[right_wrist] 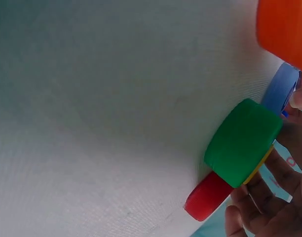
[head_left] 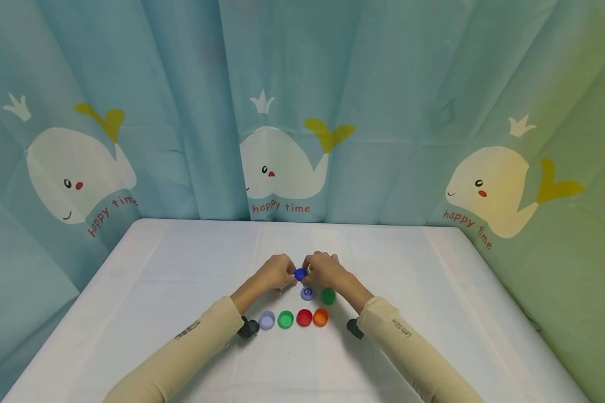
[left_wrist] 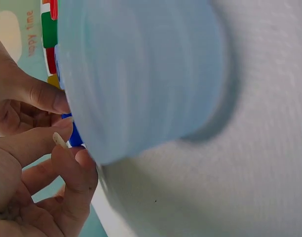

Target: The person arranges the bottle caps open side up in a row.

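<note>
Near the middle of the table, both hands meet at a small dark blue round cap (head_left: 300, 274). My left hand (head_left: 277, 272) pinches its left side with thumb and fingers. My right hand (head_left: 325, 270) holds it from the right, fingers curled. In the left wrist view the blue cap (left_wrist: 74, 136) shows between both hands' fingertips, partly covered by them. Just below it lies a light purple round piece (head_left: 307, 293) with a dark curled mark on top. A green round piece (head_left: 328, 295) lies under the right wrist. Yellow and red pieces are mostly hidden behind the right hand.
Closer to me stands a row of hollow round pieces: light purple (head_left: 266, 320), green (head_left: 285, 319), red (head_left: 304, 317) and orange (head_left: 320, 317). They sit between the forearms on the white tablecloth (head_left: 181, 268). A whale-print curtain (head_left: 383, 168) hangs behind the table.
</note>
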A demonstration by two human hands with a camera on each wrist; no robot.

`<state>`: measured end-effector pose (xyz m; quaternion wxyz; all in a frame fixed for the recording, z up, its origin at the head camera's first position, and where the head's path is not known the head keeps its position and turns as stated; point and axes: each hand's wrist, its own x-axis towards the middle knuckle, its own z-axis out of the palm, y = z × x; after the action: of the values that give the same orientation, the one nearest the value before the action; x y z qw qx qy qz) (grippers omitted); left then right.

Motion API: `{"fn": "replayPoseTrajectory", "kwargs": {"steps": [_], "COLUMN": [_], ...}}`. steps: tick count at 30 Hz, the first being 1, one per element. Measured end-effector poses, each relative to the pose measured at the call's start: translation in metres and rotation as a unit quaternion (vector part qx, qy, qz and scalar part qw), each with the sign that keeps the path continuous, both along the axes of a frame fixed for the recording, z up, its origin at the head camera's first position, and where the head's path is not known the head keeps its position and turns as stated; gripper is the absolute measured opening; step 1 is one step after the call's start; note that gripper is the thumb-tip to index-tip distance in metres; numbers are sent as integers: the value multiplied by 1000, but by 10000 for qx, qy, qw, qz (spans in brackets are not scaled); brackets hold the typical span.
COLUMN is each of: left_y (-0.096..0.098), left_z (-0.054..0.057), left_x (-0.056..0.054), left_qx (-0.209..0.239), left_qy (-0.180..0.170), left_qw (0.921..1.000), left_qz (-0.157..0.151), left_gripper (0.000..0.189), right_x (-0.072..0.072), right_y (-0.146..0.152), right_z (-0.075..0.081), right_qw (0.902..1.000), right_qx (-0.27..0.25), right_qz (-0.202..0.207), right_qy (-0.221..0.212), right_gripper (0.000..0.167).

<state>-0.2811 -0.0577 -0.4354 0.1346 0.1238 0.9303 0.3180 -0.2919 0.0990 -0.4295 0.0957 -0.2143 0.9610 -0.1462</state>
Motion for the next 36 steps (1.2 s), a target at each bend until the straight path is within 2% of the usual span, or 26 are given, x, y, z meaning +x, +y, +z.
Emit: {"fn": "replayPoseTrajectory", "kwargs": {"steps": [5,9,15,22,26,29,32,36], "left_y": [-3,-5,-5,-5,-3,-1,-1,0], "left_z": [2,4,5,5,7,11,13,18], "left_x": [0,2,6,10,13,16,17,19], "left_qx": [137,314,657,1134,1567,2034,2472,2827], "left_qy": [-88,-104,117,405,401,341,253,360], "left_qw": [9998,9993,9974,9927,9868,9783,9682,9576], "left_qz": [-62,-147,-255,-18,123,201,299,432], "left_gripper": [30,28,26,23,22,23,24,22], "right_x": [1,2,2,8,12,15,19,24], "right_y": [1,6,13,17,20,21,22,21], "right_z": [1,3,5,7,11,15,18,21], "right_qw": [10000,9991,9961,9918,9885,9866,9854,9786], "right_qx": [-30,-13,70,-130,-259,-471,-896,-1642], "right_qz": [56,257,351,167,117,107,57,1], "right_qy": [71,325,809,1264,1486,1556,1447,1241], "right_gripper": [28,28,27,25,25,26,27,27]}}
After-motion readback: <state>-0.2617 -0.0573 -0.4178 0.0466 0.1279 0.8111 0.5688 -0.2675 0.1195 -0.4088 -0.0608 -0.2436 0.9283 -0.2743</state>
